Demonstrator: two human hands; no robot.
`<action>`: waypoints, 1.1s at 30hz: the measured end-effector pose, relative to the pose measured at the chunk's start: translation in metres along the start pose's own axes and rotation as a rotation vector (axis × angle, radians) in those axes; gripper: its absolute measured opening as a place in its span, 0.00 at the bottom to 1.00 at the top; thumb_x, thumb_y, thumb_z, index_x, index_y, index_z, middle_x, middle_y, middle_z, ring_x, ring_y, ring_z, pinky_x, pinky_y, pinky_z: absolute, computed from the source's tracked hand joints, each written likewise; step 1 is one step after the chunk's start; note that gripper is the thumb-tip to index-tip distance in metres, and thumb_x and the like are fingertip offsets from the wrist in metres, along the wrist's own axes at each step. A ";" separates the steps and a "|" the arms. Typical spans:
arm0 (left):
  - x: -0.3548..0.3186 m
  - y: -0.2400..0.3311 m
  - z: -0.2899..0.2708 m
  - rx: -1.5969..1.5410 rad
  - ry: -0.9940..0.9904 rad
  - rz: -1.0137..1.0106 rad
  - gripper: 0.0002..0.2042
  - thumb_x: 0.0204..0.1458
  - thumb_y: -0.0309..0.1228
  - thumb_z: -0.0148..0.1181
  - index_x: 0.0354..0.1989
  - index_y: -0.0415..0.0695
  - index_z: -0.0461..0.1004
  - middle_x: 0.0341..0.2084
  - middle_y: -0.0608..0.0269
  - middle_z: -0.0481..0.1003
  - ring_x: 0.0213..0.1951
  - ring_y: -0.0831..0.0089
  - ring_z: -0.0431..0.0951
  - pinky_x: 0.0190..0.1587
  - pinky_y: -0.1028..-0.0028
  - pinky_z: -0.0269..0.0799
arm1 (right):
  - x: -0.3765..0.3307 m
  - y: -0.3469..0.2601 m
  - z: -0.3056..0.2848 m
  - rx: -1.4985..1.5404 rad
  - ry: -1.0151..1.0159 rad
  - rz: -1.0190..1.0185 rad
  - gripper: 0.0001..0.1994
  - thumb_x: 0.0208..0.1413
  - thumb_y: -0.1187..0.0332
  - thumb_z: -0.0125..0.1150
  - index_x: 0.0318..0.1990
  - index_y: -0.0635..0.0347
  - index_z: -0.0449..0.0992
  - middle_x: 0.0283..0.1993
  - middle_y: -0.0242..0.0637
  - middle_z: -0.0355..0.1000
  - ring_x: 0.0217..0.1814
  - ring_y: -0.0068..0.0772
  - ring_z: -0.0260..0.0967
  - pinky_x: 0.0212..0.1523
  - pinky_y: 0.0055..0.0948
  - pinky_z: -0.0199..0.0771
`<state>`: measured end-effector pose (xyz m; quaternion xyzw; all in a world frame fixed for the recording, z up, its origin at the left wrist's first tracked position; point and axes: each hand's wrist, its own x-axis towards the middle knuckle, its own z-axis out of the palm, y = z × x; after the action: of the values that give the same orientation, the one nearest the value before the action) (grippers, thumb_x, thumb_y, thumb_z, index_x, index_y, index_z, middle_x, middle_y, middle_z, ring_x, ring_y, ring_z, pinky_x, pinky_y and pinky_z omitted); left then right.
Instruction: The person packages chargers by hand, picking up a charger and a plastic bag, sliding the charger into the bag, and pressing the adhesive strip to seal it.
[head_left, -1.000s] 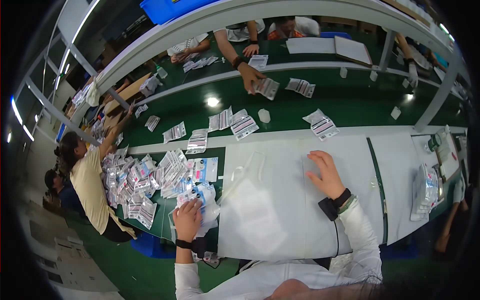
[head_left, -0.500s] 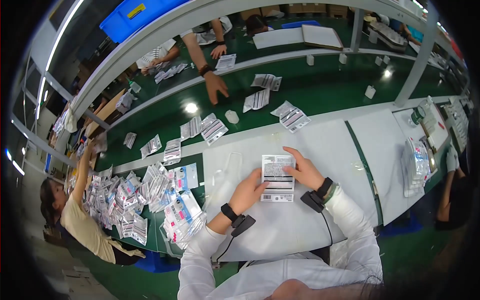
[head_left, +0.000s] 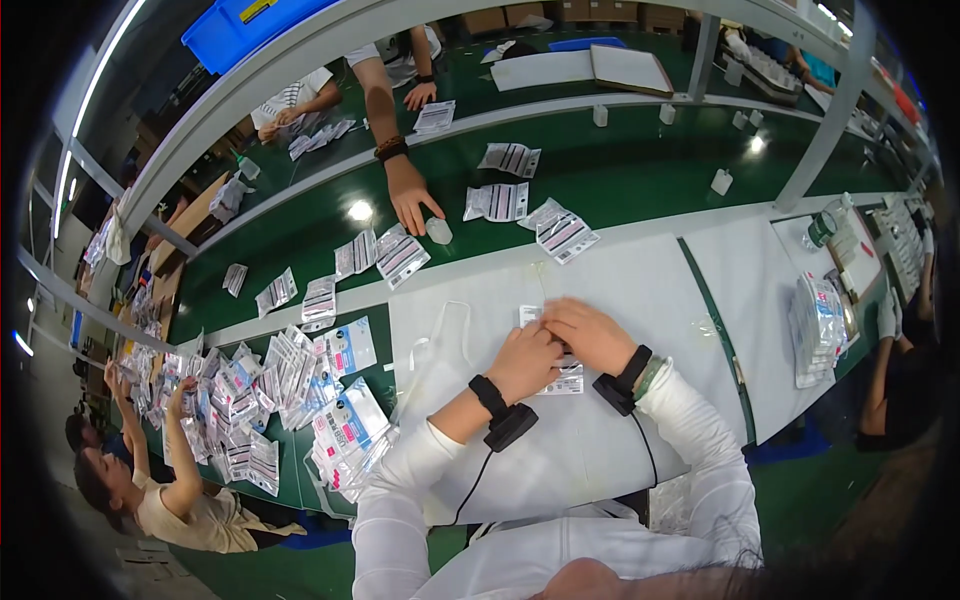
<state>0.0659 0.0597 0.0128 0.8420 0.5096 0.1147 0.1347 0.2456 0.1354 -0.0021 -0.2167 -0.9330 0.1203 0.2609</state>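
A flat silver-white printed packet [head_left: 565,381] lies on the pale work surface in front of me, mostly covered by my hands. My left hand [head_left: 525,360] is bent over its left side, fingers closed. From the right, my right hand [head_left: 590,332] reaches across its upper part, with its fingers curled against those of the left. The exact grip of the fingertips is hidden beneath the knuckles. Above the hands, a small corner of the packet shows. A clear plastic strip [head_left: 462,325] lies to the left of my hands.
A heap of similar packets [head_left: 235,400] covers the table at left, beside a seated co-worker. More packets [head_left: 403,258] lie on the green conveyor [head_left: 610,170]. Across it, another person's hand [head_left: 408,195] reaches toward a small white piece [head_left: 438,231]. Stacked packets [head_left: 818,325] stand at right.
My hands have come together over the packet, covering most of it. The hand across the conveyor has reached down to the small white piece. The co-worker at left has drawn the arms back.
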 end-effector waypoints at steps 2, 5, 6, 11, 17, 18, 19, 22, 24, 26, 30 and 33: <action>0.001 -0.004 0.000 -0.048 -0.050 0.099 0.12 0.45 0.31 0.65 0.38 0.45 0.75 0.34 0.64 0.76 0.44 0.63 0.75 0.43 0.63 0.71 | -0.003 0.011 0.012 0.357 -0.313 0.097 0.26 0.51 0.78 0.57 0.60 0.58 0.69 0.64 0.39 0.65 0.68 0.45 0.59 0.65 0.37 0.63; -0.019 0.000 0.017 -0.043 0.046 0.127 0.10 0.46 0.28 0.63 0.38 0.46 0.76 0.35 0.64 0.76 0.42 0.64 0.76 0.42 0.65 0.73 | -0.003 0.032 0.014 0.357 -0.330 -0.068 0.30 0.50 0.71 0.62 0.64 0.57 0.66 0.67 0.40 0.62 0.72 0.45 0.54 0.68 0.39 0.59; -0.029 0.003 0.023 -0.040 0.094 0.140 0.09 0.46 0.27 0.62 0.38 0.47 0.77 0.35 0.64 0.76 0.41 0.64 0.76 0.41 0.66 0.74 | -0.004 0.037 0.015 0.358 -0.337 -0.151 0.32 0.50 0.68 0.64 0.65 0.57 0.65 0.69 0.40 0.60 0.73 0.45 0.52 0.69 0.40 0.56; -0.086 0.020 0.019 -0.099 0.241 0.092 0.12 0.47 0.24 0.60 0.41 0.49 0.78 0.35 0.65 0.76 0.39 0.64 0.77 0.43 0.68 0.76 | 0.005 0.020 -0.008 0.230 -0.394 -0.209 0.47 0.40 0.52 0.73 0.69 0.57 0.59 0.72 0.41 0.56 0.75 0.45 0.48 0.71 0.41 0.52; -0.063 0.004 -0.003 -0.065 0.248 0.018 0.17 0.43 0.26 0.62 0.46 0.51 0.77 0.42 0.67 0.75 0.43 0.66 0.76 0.43 0.69 0.76 | 0.000 0.020 -0.008 0.199 -0.420 -0.186 0.62 0.25 0.41 0.78 0.71 0.59 0.54 0.73 0.43 0.53 0.76 0.47 0.47 0.71 0.42 0.49; -0.057 0.003 -0.001 -0.058 0.257 0.026 0.17 0.43 0.26 0.62 0.46 0.51 0.77 0.42 0.67 0.75 0.43 0.66 0.76 0.43 0.69 0.76 | -0.001 0.022 -0.008 0.204 -0.406 -0.185 0.63 0.23 0.41 0.78 0.71 0.59 0.54 0.73 0.44 0.53 0.76 0.48 0.47 0.71 0.42 0.49; -0.050 0.001 0.003 0.037 0.244 0.061 0.18 0.43 0.26 0.62 0.46 0.51 0.76 0.43 0.67 0.74 0.44 0.67 0.76 0.43 0.69 0.76 | -0.001 0.022 -0.007 0.193 -0.401 -0.191 0.63 0.23 0.41 0.78 0.71 0.59 0.54 0.73 0.44 0.53 0.76 0.48 0.47 0.71 0.42 0.49; -0.029 0.003 0.013 0.236 0.226 0.140 0.19 0.43 0.27 0.61 0.48 0.52 0.75 0.47 0.68 0.72 0.46 0.67 0.74 0.42 0.69 0.76 | 0.000 0.015 -0.004 0.236 -0.432 -0.093 0.64 0.23 0.42 0.79 0.71 0.58 0.52 0.72 0.46 0.53 0.76 0.47 0.47 0.71 0.43 0.50; -0.023 0.013 0.020 0.308 0.234 0.116 0.19 0.44 0.28 0.60 0.48 0.52 0.75 0.48 0.68 0.71 0.47 0.67 0.74 0.42 0.69 0.76 | 0.000 0.014 -0.005 0.236 -0.422 -0.083 0.64 0.23 0.42 0.79 0.71 0.58 0.52 0.72 0.46 0.54 0.76 0.47 0.47 0.71 0.43 0.50; -0.021 0.017 0.023 0.347 0.241 0.106 0.19 0.45 0.29 0.60 0.48 0.52 0.74 0.48 0.69 0.71 0.47 0.67 0.74 0.42 0.69 0.76 | 0.001 0.013 -0.006 0.264 -0.417 -0.069 0.65 0.21 0.42 0.80 0.71 0.59 0.52 0.72 0.47 0.54 0.75 0.49 0.48 0.71 0.43 0.50; -0.018 0.022 0.018 0.345 0.254 0.026 0.17 0.47 0.30 0.58 0.47 0.51 0.74 0.47 0.69 0.71 0.47 0.68 0.74 0.43 0.70 0.75 | 0.002 0.011 -0.011 0.281 -0.384 -0.087 0.66 0.21 0.42 0.80 0.71 0.59 0.51 0.71 0.48 0.55 0.74 0.50 0.50 0.71 0.44 0.50; -0.010 0.018 0.019 0.246 0.299 0.079 0.18 0.48 0.28 0.56 0.50 0.49 0.74 0.51 0.65 0.72 0.50 0.65 0.74 0.46 0.69 0.75 | -0.003 0.013 -0.015 0.293 -0.356 -0.059 0.62 0.27 0.44 0.79 0.71 0.58 0.51 0.72 0.47 0.55 0.74 0.48 0.51 0.70 0.43 0.51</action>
<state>0.0826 0.0405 0.0011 0.8450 0.5006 0.1806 -0.0512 0.2603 0.1477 0.0046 -0.1246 -0.9427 0.2834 0.1242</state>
